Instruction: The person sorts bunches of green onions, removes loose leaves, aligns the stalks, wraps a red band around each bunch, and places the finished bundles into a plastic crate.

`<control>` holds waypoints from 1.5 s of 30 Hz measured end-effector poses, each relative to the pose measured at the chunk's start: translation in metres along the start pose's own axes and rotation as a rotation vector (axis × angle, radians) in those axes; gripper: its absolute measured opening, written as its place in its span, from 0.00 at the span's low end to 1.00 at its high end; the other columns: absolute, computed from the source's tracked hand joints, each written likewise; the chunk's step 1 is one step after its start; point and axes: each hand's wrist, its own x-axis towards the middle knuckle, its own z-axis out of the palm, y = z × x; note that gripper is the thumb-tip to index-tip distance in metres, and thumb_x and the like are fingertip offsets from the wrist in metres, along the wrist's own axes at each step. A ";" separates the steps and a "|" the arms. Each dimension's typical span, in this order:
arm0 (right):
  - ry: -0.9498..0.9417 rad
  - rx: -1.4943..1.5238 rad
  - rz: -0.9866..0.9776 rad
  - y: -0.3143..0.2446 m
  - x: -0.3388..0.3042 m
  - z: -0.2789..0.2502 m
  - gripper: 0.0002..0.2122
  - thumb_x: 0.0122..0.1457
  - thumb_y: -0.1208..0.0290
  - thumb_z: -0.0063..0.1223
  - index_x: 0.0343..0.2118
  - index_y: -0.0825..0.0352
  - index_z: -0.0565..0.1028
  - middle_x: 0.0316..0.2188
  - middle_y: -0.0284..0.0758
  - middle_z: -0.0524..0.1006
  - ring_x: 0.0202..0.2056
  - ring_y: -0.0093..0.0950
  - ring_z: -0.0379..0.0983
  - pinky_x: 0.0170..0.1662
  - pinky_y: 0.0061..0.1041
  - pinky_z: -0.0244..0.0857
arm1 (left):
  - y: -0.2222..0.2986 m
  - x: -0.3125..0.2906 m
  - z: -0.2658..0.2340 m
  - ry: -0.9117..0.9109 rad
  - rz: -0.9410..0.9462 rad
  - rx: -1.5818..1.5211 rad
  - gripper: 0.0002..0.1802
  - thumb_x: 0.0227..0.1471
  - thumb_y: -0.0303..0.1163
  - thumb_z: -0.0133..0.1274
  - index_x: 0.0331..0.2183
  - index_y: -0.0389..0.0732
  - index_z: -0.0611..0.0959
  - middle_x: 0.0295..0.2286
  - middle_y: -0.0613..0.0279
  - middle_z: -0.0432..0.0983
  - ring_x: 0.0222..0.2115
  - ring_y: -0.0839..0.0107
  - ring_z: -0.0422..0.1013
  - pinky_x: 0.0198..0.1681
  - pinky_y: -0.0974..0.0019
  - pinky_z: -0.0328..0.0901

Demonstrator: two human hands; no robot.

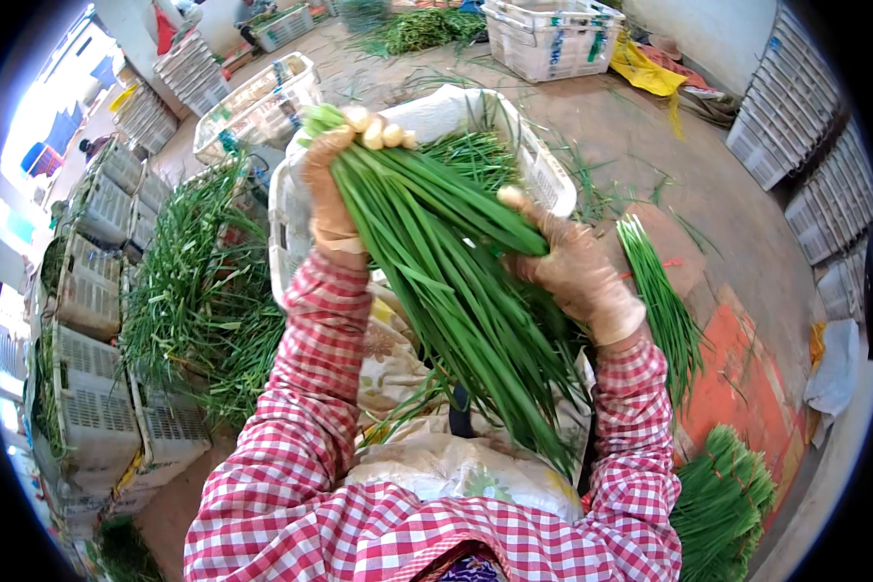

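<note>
My left hand (pixel 335 179), in a thin see-through glove, is wrapped round one end of a bunch of green garlic chives (pixel 436 272). The long flat leaves fan down toward my lap. On the right, my gloved right hand (pixel 577 272) closes round a section of the same leaves, its thumb on top. Beyond the bunch stands a white plastic crate (pixel 543 175) with a white liner and more chives (pixel 470 160) inside. A cream patterned apron (pixel 427 466) covers my lap beneath the leaf tips.
A heap of loose chives (pixel 184 291) lies at left beside stacked crates (pixel 92 378). On the floor at right are a tied bunch (pixel 660 301) and several standing bundles (pixel 723 504). More crates (pixel 786 97) stack along the right wall; another crate (pixel 553 44) stands at the back.
</note>
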 end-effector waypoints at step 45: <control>0.419 -0.971 0.564 0.275 -0.103 -0.047 0.50 0.41 0.40 0.60 0.62 0.63 0.50 0.50 0.49 0.70 0.50 0.47 0.67 0.50 0.40 0.62 | 0.066 -0.061 -0.094 0.154 -0.492 0.989 0.36 0.57 0.55 0.40 0.54 0.35 0.67 0.48 0.50 0.70 0.50 0.63 0.67 0.57 0.61 0.56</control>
